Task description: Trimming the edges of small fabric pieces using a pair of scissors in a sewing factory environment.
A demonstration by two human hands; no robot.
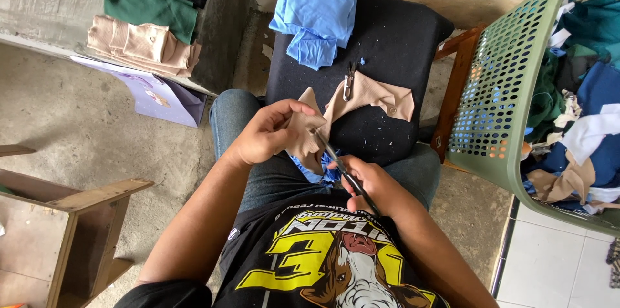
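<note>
Right hand (369,182) grips dark scissors (336,164), blades at the tan fabric piece (310,133) that the left hand (268,132) pinches over the lap. It trails onto the black padded stool (400,37), blue cloth (316,8) behind, green laundry basket (497,88) alongside.

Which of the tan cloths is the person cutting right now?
The tan cloth pinched in the left hand, where the scissors in the right hand meet it. The folded tan pile lies far off, untouched.

Green laundry basket (497,88), edge-cropped
</note>
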